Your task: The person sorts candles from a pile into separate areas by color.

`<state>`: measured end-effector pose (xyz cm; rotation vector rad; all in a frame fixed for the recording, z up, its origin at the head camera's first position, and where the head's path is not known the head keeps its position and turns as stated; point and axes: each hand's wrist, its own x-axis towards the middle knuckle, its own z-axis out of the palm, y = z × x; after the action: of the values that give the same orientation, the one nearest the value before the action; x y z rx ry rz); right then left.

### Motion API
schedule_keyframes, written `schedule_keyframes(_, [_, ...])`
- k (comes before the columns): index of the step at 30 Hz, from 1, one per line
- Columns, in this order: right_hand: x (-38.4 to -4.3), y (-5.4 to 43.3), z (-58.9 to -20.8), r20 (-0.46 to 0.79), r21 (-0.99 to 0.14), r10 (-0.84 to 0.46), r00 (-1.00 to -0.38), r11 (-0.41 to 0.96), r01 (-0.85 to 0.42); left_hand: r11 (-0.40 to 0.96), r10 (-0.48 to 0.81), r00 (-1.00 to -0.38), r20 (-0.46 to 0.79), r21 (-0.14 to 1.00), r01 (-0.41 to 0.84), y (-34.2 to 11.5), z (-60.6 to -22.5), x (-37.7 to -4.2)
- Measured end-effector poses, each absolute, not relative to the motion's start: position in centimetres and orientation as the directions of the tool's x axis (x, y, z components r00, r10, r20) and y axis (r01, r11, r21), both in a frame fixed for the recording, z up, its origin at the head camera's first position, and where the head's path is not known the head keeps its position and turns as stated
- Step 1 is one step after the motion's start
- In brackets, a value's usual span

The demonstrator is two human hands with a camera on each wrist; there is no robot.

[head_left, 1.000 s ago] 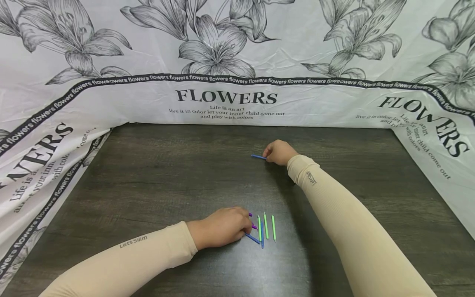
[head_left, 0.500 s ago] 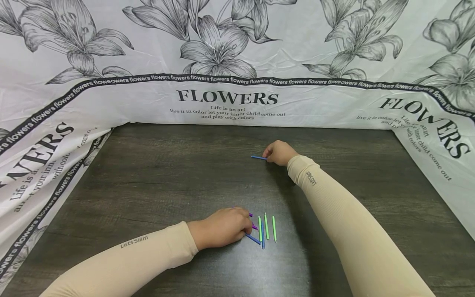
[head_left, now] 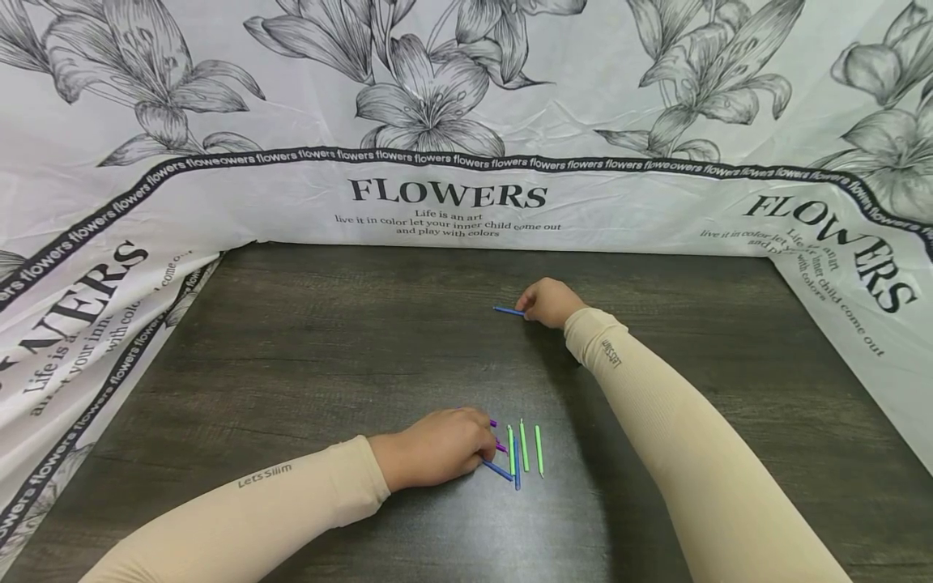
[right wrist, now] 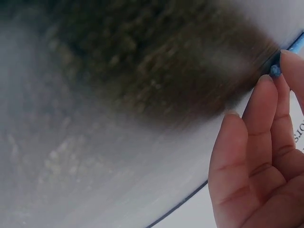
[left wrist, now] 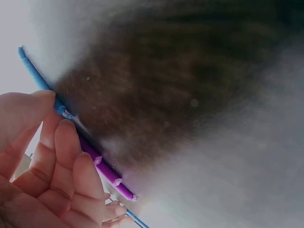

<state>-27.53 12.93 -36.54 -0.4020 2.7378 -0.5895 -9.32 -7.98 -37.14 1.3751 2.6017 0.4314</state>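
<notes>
At the front middle of the table, my left hand (head_left: 440,445) pinches a thin blue candle (head_left: 498,470) between thumb and finger. In the left wrist view, that blue candle (left wrist: 34,72) slants above purple candles (left wrist: 111,175) lying at the other fingertips. Their far parts are hidden by the hand in the head view. Farther back, my right hand (head_left: 550,302) holds another blue candle (head_left: 508,310) by its right end, its free end pointing left. The right wrist view shows only a short bit of this candle (right wrist: 298,43) between thumb and fingers.
Right of the left hand lie three green candles (head_left: 539,451), roughly parallel, and a blue candle (head_left: 517,464) among them. The dark wooden table (head_left: 328,340) is bordered at the back and sides by a white flower-printed cloth (head_left: 627,206).
</notes>
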Motion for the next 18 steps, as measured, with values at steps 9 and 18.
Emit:
schedule_keyframes(9, [-27.0,13.1,-36.1,-0.222,-0.451,-0.321,-0.921,0.871,-0.195,0.533,0.827,-0.562,-0.015,0.338,0.776,-7.9,-36.8,-9.2])
schedule_keyframes(18, [-26.3,13.1,-35.4,-0.101,-0.53,-0.269,-0.958,0.829,-0.177,0.536,0.825,-0.564,-0.016,0.335,0.775,-7.8,-36.8,-9.3])
